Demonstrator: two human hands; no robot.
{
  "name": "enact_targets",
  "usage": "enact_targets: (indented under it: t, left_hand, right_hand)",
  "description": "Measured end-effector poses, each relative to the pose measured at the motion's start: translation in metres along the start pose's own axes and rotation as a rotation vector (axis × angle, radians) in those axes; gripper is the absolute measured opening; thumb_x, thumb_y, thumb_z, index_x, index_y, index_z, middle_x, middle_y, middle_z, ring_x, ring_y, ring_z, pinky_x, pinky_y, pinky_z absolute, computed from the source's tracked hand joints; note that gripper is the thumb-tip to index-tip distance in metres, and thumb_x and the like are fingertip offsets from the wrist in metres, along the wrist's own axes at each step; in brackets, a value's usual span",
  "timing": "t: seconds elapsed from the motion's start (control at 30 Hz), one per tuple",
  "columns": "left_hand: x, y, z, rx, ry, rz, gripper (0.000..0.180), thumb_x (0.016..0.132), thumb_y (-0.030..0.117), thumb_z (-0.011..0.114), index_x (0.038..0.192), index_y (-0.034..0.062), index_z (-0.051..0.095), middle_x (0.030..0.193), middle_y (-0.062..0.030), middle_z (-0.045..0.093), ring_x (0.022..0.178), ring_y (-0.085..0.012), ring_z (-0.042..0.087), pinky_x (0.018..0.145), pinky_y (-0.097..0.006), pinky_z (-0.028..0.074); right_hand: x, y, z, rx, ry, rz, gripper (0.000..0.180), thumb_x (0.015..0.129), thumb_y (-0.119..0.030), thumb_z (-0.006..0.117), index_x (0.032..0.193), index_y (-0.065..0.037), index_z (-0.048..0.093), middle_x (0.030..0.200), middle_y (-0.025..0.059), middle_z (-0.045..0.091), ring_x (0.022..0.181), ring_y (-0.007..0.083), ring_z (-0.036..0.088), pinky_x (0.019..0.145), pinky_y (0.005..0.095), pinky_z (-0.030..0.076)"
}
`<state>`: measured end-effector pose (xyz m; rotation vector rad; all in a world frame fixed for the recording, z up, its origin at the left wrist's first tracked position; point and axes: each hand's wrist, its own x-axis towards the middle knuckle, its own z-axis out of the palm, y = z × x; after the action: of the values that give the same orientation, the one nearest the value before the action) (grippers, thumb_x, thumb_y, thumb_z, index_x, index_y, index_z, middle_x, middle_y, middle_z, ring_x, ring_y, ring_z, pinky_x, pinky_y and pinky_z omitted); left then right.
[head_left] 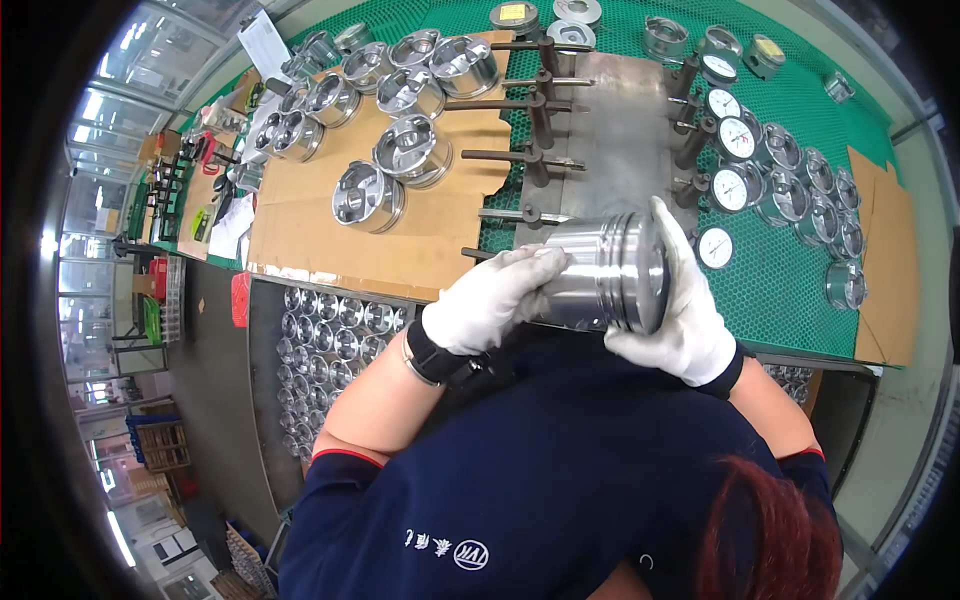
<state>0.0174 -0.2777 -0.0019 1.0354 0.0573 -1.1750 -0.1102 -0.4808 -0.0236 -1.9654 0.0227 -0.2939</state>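
Note:
Between my two white-gloved hands is a shiny metal engine piston (590, 275), held on its side with its grooved crown end to the right. My left hand (500, 297) grips the skirt end, fingers closed against it. Around the crown end my right hand (685, 310) is cupped, its fingers reaching up along the flat face. Just beyond the piston lies a grey metal plate (625, 140), with dark posts and rods along both sides. Several round white dial gauges (729, 188) line its right side.
At the left, several pistons (411, 150) stand on a cardboard sheet (300, 235). More pistons (790, 195) sit on the green mat (770, 300) at the right, next to another cardboard piece (885, 270). Racked pistons (330, 340) fill a space below the bench's left front edge.

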Motion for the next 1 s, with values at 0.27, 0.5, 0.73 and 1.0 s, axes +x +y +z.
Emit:
enact_targets:
  t: [0.27,0.5,0.73,1.0]
  left_hand:
    - [0.021,-0.005,-0.001,1.598,-0.057,0.77,0.079,0.074,0.008,0.081,0.144,0.004,0.046,0.145,-0.029,0.048,0.124,-0.0466,0.056,0.104,-0.045,0.05]
    - [0.055,-0.037,-0.001,1.707,0.083,0.918,0.058,0.067,0.015,0.087,0.114,0.0079,0.055,0.151,-0.0286,0.042,0.119,-0.0486,0.057,0.102,-0.05,0.051]
    - [0.084,-0.036,0.003,1.592,0.094,1.046,0.057,0.067,0.014,0.086,0.116,0.0066,0.057,0.152,-0.0299,0.042,0.124,-0.0469,0.056,0.104,-0.048,0.049]
    - [0.099,-0.032,-0.001,1.526,0.052,1.061,0.052,0.067,0.01,0.084,0.112,0.006,0.06,0.151,-0.0329,0.042,0.128,-0.0462,0.053,0.106,-0.049,0.046]
  right_hand:
    - [0.018,0.016,0.009,-0.542,0.05,-0.107,0.097,0.064,-0.025,0.088,0.145,0.001,0.042,0.123,0.024,0.057,0.11,0.0436,0.058,0.095,0.0483,0.051]
    - [-0.019,0.025,-0.012,-0.276,0.036,0.095,0.089,0.084,-0.011,0.078,0.156,0.006,0.028,0.116,0.0216,0.067,0.09,0.0289,0.071,0.08,0.0367,0.059]
    - [-0.034,0.039,0.0,0.504,-0.093,0.711,0.081,0.096,-0.002,0.061,0.162,-0.003,0.013,0.108,0.0139,0.067,0.089,0.0187,0.07,0.073,0.0293,0.061]
    - [-0.029,0.049,0.003,0.526,-0.019,0.718,0.09,0.095,-0.004,0.066,0.163,-0.002,0.006,0.099,0.013,0.07,0.066,0.0162,0.07,0.055,0.0286,0.06]
